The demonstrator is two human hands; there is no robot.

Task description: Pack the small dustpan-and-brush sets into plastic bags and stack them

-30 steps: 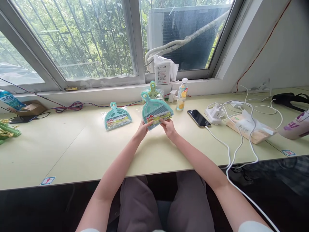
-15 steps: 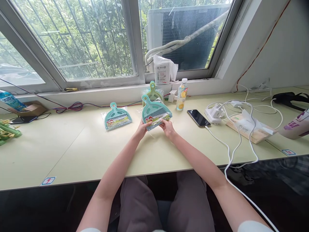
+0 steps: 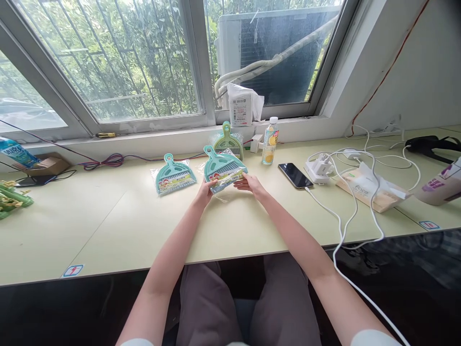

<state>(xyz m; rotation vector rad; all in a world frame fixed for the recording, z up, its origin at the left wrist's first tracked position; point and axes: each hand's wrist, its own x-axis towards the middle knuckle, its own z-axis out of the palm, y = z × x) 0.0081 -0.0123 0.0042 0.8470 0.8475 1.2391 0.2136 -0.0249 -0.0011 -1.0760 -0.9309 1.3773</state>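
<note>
Between my hands is a teal dustpan-and-brush set (image 3: 224,166) in clear plastic wrap, tilted with its handle pointing away from me. My left hand (image 3: 204,191) grips its lower left corner, thumb on the front. At the lower right corner, my right hand (image 3: 252,186) pinches the wrapped edge, its other fingers underneath. Another teal dustpan set (image 3: 175,175), also wrapped, lies on the table to the left. Behind the held one, a green dustpan set (image 3: 227,139) leans by the window ledge, its lower part hidden.
To the right stand a drink bottle (image 3: 270,142), a phone (image 3: 295,175) on a charging cable, a white plug adapter (image 3: 319,169) and a tissue pack (image 3: 372,187). White cables loop over the table's front edge. A cable bundle (image 3: 108,161) lies at the back left.
Both hands have brought the held dustpan set slightly left and lower, uncovering more of the green one behind. My right hand's fingers have loosened a little.
</note>
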